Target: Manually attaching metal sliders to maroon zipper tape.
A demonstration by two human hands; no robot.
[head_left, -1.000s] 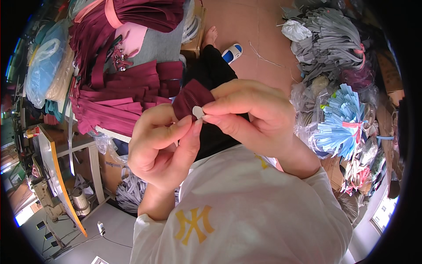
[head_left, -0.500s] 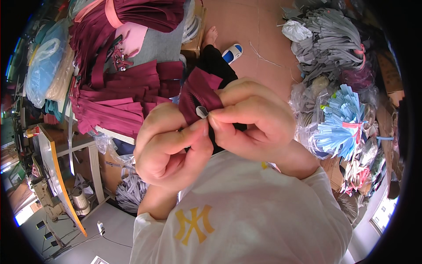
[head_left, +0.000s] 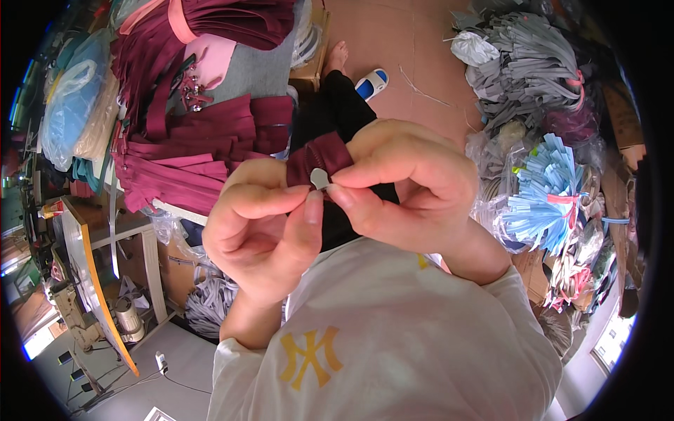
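We are holding a pale zipper slider (head_left: 319, 178) against maroon zipper tape (head_left: 334, 150).
Our left hand (head_left: 261, 228) is apparently gripping the tape while our right hand (head_left: 415, 184) is pinching the slider's edge, probably for steadiness and a clear view. The slider is looking smooth and rounded, hanging off the table's (head_left: 256, 76) right edge; maroon strips (head_left: 193, 151) are lying towards its near edge.

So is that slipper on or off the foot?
Off: the blue-and-white slipper lies on the floor, apart from the bare foot.
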